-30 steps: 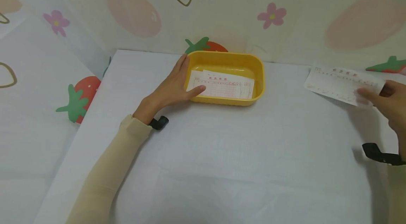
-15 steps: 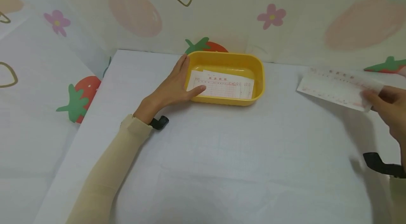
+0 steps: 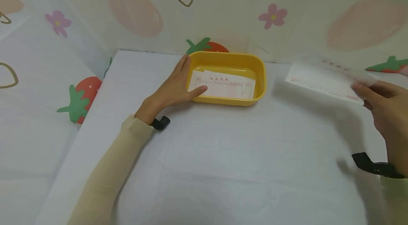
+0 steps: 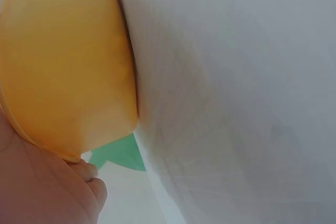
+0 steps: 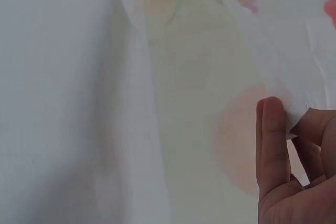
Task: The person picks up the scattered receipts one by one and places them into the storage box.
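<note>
A yellow plastic tray [image 3: 233, 102] sits at the back of the white table in the head view. Printed paper slips [image 3: 220, 88] with red lines lie in it, overlapping. My left hand [image 3: 170, 88] holds the tray's left end, its thumb over the front rim and its fingers along the outer side. In the left wrist view the palm is against the tray wall [image 4: 68, 66]. To the right, my right hand [image 3: 387, 106] pinches another printed slip [image 3: 328, 79] by its right end, above the table. The right wrist view shows this slip [image 5: 294, 51] between thumb and fingers.
A white cloth covers the table [image 3: 223, 168]. Behind it hangs a pale backdrop [image 3: 223, 16] with fruit, flower and heart prints, close to the tray's back rim. The right hand's shadow falls on the table.
My right hand has moved left with the pinched slip, bringing it closer to the tray and raising its far end. The left hand and the tray have stayed in place.
</note>
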### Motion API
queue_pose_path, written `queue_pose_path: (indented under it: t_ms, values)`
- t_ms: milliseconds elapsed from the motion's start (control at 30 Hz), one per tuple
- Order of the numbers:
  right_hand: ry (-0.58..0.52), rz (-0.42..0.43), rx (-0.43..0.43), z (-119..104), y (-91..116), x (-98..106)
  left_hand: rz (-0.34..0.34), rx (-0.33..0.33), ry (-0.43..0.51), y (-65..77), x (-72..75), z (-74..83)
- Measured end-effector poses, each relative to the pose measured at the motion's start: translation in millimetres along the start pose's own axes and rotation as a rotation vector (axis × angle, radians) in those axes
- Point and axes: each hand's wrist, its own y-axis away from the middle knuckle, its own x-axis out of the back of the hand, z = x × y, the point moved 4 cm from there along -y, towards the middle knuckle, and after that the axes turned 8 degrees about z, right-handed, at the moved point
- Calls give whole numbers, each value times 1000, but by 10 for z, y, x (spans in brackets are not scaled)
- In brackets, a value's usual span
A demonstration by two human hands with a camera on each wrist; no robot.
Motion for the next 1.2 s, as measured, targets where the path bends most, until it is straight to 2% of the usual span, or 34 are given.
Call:
queue_pose_path:
  t_ms: [133, 267, 533, 733, 867, 1067, 1200]
  values:
    - [3, -59, -40, -19, 63, -205, 0, 1, -2, 6, 5, -9]
    - [-14, -147, -35, -44, 98, -441, 1, 1, -11, 9, -3, -15]
    - [-17, -268, -50, -77, 144, -947, 11, -12, -12, 2, -6, 2]
    - [72, -288, 30, -144, 213, -1259, 6, -12, 1, -16, -26, 19]
    - [108, -288, 44, -156, 279, -1461, 5, -6, -4, -12, -24, 30]
    - [287, -295, 65, -94, 365, -1732, -3, 11, -5, -17, -29, 36]
    - [348, -327, 99, -81, 408, -1910, 0, 6, -9, -20, -37, 42]
